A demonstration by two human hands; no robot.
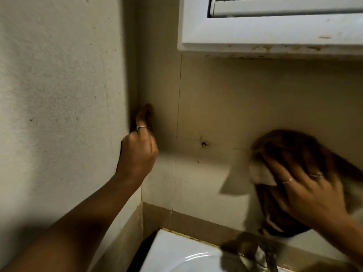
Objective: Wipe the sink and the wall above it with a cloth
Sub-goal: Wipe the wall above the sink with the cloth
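A brown and white striped cloth [290, 154] is pressed flat against the beige tiled wall [216, 107] above the sink, under my right hand [306, 191], whose fingers are spread over it. The cloth is blurred by motion. My left hand [137, 148] rests against the wall corner at the left, fingers partly curled, holding nothing. The white sink [176, 254] shows at the bottom, with a dark spot [204, 144] on the wall between my hands.
A white cabinet or mirror frame [255, 42] hangs above, its lower edge stained. The textured side wall [59, 95] stands at the left. A metal tap [255, 252] rises behind the basin, blurred.
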